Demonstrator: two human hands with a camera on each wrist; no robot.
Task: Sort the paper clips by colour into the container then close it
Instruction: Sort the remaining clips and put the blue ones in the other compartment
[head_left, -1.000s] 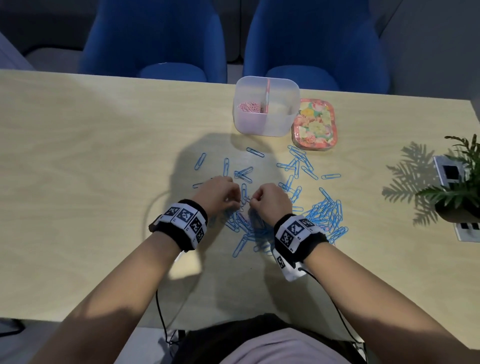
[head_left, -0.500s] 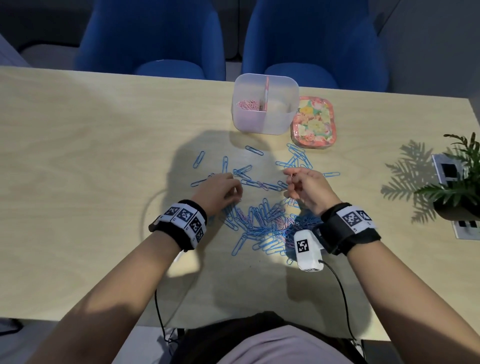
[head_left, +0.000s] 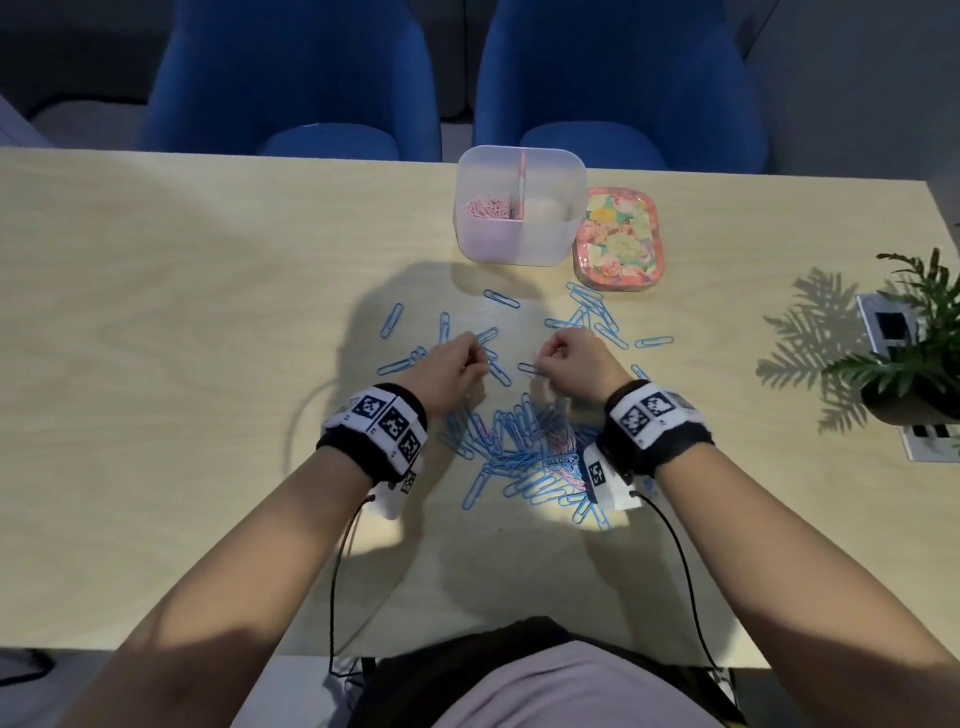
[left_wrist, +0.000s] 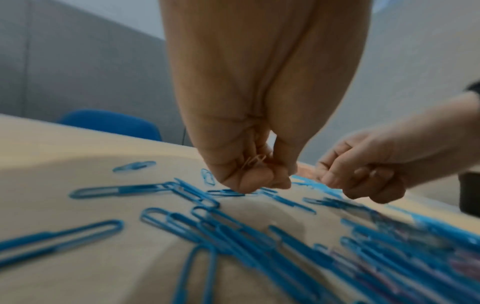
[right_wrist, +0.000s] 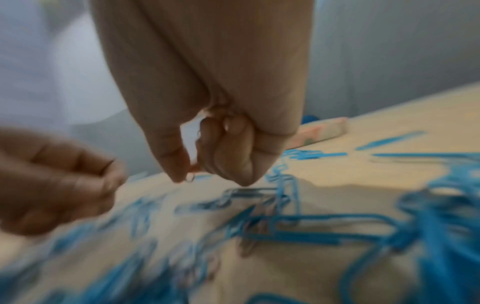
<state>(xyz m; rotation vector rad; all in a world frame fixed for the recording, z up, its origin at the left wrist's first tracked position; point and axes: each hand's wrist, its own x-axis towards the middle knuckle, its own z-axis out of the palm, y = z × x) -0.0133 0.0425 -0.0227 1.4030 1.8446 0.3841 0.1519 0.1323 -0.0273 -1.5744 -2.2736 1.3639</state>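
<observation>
Blue paper clips lie heaped and scattered on the table, with a few pink ones mixed into the heap. My left hand hovers at the heap's far edge, fingers curled round several pink clips in its palm. My right hand is beside it, thumb and forefinger pinching one small pale clip; its colour is unclear in the blur. The clear container stands open at the back, with a pink divider and pink clips in its left compartment. The right compartment looks empty.
The floral lid lies flat just right of the container. A potted plant stands at the table's right edge. Two blue chairs face the far side. Cables run from both wristbands toward my body.
Both hands have moved away from me, from over the heap to its far edge. The right hand swung out to the right, then came back in beside the left.
</observation>
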